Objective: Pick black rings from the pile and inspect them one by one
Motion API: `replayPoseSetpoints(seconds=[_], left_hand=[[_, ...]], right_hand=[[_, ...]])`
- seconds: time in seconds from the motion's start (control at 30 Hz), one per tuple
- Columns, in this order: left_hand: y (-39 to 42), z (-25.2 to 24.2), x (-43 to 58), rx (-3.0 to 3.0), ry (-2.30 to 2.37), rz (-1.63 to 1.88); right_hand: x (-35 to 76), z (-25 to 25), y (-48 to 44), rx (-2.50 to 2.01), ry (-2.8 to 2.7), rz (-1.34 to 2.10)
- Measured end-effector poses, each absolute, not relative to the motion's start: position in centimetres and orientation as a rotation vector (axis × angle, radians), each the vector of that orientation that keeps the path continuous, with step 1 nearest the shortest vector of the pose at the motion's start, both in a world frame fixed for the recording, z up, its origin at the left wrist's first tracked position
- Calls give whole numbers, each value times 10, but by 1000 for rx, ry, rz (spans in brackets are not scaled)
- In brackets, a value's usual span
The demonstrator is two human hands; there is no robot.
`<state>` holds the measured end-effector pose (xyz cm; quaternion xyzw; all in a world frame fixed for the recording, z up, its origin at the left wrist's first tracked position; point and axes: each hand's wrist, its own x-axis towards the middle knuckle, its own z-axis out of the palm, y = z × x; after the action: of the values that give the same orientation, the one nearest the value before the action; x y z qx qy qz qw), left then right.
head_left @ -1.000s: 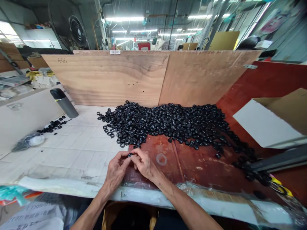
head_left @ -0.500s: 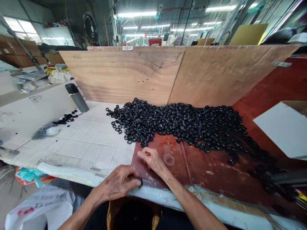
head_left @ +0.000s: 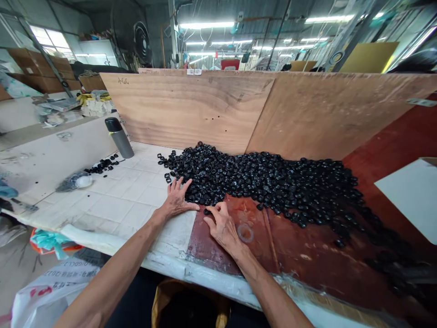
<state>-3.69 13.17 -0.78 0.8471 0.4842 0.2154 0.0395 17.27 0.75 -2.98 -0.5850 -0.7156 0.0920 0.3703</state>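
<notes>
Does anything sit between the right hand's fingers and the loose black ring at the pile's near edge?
Nothing visible. The right hand has its fingertips at the loose black ring; the left hand lies flat beside it against the pile, not between.

Bright, even light from ceiling tubes (head_left: pixel 206 25) + window (head_left: pixel 51 43) at left, both blown out. Soft, faint shadows on worktop (head_left: pixel 129 200). Black parts (head_left: pixel 266 182) glint. Wide-angle bend at edges; lower right corner smeared, bkgd soft.

Ahead, ring pile (head_left: pixel 273 182) — behind, plywood wall (head_left: pixel 191 109).
</notes>
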Motion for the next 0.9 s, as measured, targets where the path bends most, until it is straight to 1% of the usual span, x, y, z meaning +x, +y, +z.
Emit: replayPoseSetpoints(seconds=[0.1,0.23,0.53,0.6,0.77,0.9], left_hand=[[126,-13,-30,2674,1296,749],[96,-18,-21,2645,1131,871],[40,-18,-27,2580,977,863],[27,-17,-34,2561,1024,880],[0,-10,-39,2417,1354,1003],[-3,-11,-30,2327,1403,966]], right_hand=[[175,-35,11,-1462,-1753,240],[180,-35,10,-1442,-1692,300],[187,-15,0,-1316,-1944,428],[187,-15,0,-1321,-1903,466],[189,-18,-1,-1323,-1817,519],[192,-15,0,-1289,-1865,545]])
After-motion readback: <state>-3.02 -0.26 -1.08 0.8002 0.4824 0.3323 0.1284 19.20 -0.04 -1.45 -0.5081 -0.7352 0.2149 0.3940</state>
